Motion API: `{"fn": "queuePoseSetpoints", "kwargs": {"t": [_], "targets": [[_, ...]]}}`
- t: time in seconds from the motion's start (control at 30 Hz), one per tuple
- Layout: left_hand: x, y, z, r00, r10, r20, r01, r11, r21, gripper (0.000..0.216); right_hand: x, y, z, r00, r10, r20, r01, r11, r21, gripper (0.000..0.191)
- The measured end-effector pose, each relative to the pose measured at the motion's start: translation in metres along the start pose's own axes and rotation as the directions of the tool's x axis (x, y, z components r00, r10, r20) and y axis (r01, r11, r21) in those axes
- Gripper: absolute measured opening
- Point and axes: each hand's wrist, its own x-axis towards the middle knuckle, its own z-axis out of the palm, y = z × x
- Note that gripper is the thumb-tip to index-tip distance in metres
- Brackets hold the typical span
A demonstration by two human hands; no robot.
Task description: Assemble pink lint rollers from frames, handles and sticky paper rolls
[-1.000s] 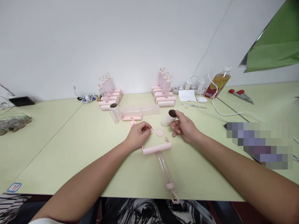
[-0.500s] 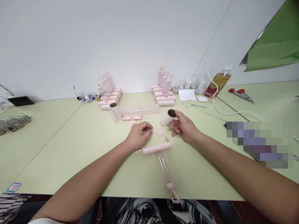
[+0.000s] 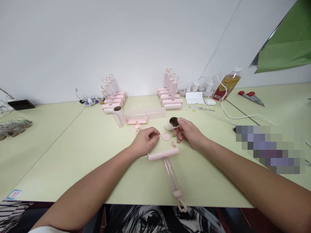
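Note:
My right hand [image 3: 189, 132] grips a white paper roll [image 3: 171, 123] with a brown core, its open end turned toward me. My left hand [image 3: 145, 140] is curled closed on the table; in the earlier frames a small pink cap showed at its fingertips, now hidden. Between the hands lies a pink round cap [image 3: 166, 137]. Just in front of them lies a pink lint-roller frame [image 3: 162, 154] with a clear handle [image 3: 171, 175] ending in a heart loop at the table's edge.
Farther back lie a clear cover on a pink base [image 3: 143, 116], another roll [image 3: 119, 116], and two groups of finished pink rollers [image 3: 112, 97] [image 3: 171, 94]. A bottle [image 3: 227, 84], chargers, white cable [image 3: 233, 118] and red scissors [image 3: 250, 97] are at the right.
My right hand has brought the roll left and nearer, turning its open end toward me. My left hand stayed put, closing tighter so the pink cap no longer shows.

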Motion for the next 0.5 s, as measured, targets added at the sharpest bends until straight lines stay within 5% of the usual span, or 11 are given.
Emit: {"fn": "queuePoseSetpoints", "kwargs": {"t": [0.5], "targets": [[-0.0003,0.0011,0.0002,1.0,-0.002,0.018,0.002,1.0,0.025,0.014,0.0015,0.0038,-0.0019,0.999,-0.016,0.03,0.014,0.999,0.051,0.041]]}}
